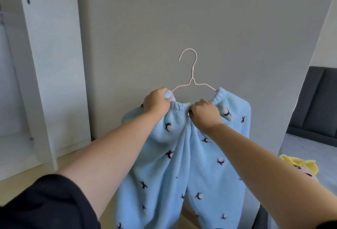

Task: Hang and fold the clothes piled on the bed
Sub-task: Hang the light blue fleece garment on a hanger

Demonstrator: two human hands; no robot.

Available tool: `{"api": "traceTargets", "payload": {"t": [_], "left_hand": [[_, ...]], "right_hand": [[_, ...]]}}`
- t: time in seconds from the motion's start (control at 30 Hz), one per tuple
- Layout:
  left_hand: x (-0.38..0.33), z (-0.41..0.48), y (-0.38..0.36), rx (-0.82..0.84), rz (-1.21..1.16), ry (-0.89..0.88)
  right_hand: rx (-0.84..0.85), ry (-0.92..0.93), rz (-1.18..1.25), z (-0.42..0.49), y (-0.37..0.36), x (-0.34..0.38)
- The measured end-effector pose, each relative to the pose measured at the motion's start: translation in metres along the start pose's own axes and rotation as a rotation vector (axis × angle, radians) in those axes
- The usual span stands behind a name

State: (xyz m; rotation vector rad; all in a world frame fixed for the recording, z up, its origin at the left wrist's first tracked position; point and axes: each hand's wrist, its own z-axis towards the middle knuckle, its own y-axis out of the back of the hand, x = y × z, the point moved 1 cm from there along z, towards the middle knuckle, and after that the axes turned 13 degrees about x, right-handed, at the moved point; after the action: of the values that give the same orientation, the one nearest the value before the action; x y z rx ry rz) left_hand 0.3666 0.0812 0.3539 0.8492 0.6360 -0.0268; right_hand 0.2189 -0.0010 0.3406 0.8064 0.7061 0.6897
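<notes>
Both ends of the wire hanger (pixel 191 79) are buried in the waistband, and the legs of the blue pants (pixel 175 156) run off the bottom edge. The pants hang mid-air in front of the wall, waistband up, length straight down, hook pointing up. The left hand (pixel 156 103) and right hand (pixel 206 114) each clutch the waistband.

Home bedroom: white wardrobe (pixel 49 64), bed (pixel 306 148) with dark headboard (pixel 317 101).
</notes>
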Motion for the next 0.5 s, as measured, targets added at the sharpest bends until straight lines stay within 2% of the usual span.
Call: {"api": "traceTargets", "payload": {"t": [0.07, 0.1, 0.17, 0.27, 0.4, 0.5], "left_hand": [[0.010, 0.014, -0.003, -0.046, -0.001, 0.024], [0.018, 0.022, -0.005, -0.064, -0.004, 0.036], [0.036, 0.042, -0.010, -0.088, -0.027, 0.053], [0.066, 0.075, -0.025, -0.093, -0.098, 0.046], [0.109, 0.124, -0.046, -0.069, -0.098, 0.014], [0.142, 0.161, -0.045, -0.034, 0.085, -0.048]], "right_hand": [[-0.282, 0.040, 0.013, 0.008, 0.006, -0.010], [-0.332, 0.017, 0.028, 0.015, 0.006, -0.015], [-0.259, -0.149, 0.057, 0.038, -0.002, -0.027], [-0.015, -0.333, 0.095, 0.081, -0.029, -0.042], [0.049, -0.356, 0.224, 0.144, -0.078, -0.050], [0.001, -0.319, 0.260, 0.189, -0.109, -0.047]]}}
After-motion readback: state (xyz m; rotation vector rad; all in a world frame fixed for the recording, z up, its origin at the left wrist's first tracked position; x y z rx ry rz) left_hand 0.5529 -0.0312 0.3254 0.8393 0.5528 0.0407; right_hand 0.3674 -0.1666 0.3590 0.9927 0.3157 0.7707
